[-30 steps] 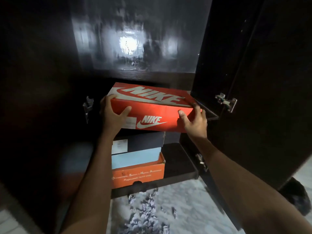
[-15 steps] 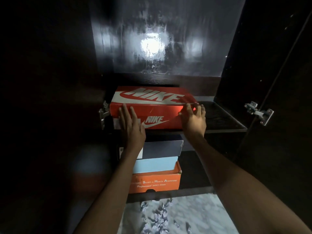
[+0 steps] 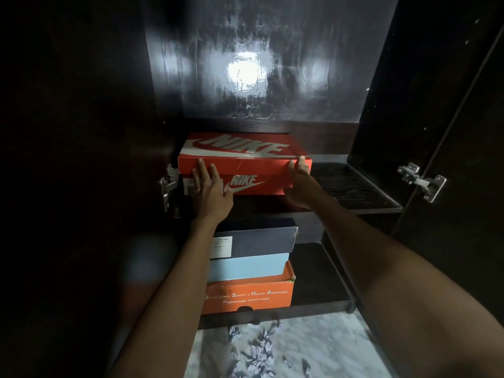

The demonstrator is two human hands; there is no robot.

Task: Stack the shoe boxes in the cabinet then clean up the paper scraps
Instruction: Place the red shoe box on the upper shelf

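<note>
Both hands, left hand [image 3: 211,190] & right hand [image 3: 301,184], fingers flat, press red "NIKE" shoe box [image 3: 256,166] front on shelf [image 3: 354,186].

**Nike box pushed back onto the upper shelf**

A second ago the red Nike shoe box [image 3: 245,165] was held in mid-air at the shelf's front edge, gripped at both ends. It now sits deeper on the upper shelf [image 3: 354,186], at centre frame. The left hand [image 3: 211,190] has flattened, fingers straight against the box's front. The right hand [image 3: 298,181] has moved to the box's right front corner.
</note>
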